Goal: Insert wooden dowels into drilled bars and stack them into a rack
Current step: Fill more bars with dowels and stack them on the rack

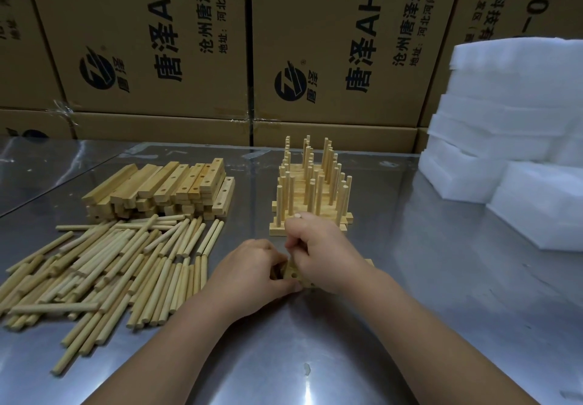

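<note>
Centre frame, low: left hand (pixel 252 270) curled round the end of a pale drilled wooden bar (pixel 294 276) lying on the shiny steel table (pixel 410 310). Right hand (pixel 325 254) fisted round an upright round wooden dowel (pixel 297 216) over that bar. Rack of dowelled bars (pixel 310 196) just behind; loose dowel heap (pixel 110 265) at left.

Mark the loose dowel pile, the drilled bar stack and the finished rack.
loose dowel pile (pixel 126 262), head view, heap's middle
drilled bar stack (pixel 164 180), head view, top face
finished rack (pixel 311 198), head view, an upright dowel
</note>
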